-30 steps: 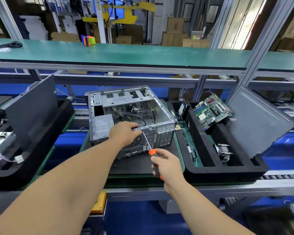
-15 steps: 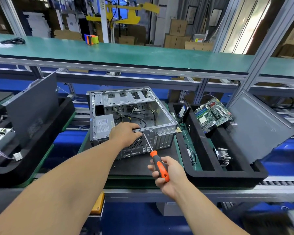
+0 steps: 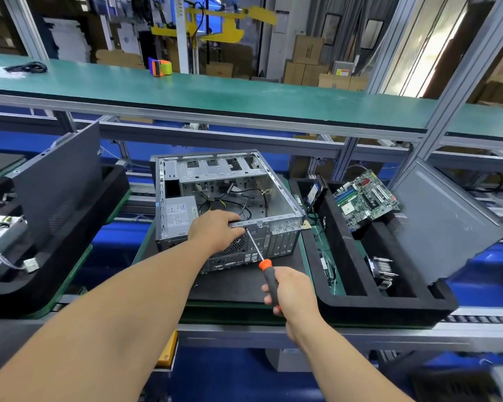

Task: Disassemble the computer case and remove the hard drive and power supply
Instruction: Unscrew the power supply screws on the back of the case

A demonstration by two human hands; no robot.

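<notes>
A: What sits at the left of the frame?

B: A black foam tray with a dark side panel leaning in it.

A: And the left hand?

B: At centre frame, its fingers are curled over the near top rail of the open computer case, gripping it. The grey power supply lies inside the case, just left of that hand.

A: The right hand?

B: Lower centre, wrapped tight round the handle of a screwdriver; the tip meets the case's rear panel just under the left hand.

A: Further right?

B: Another black tray on the counter, holding a motherboard and a heatsink.
</notes>
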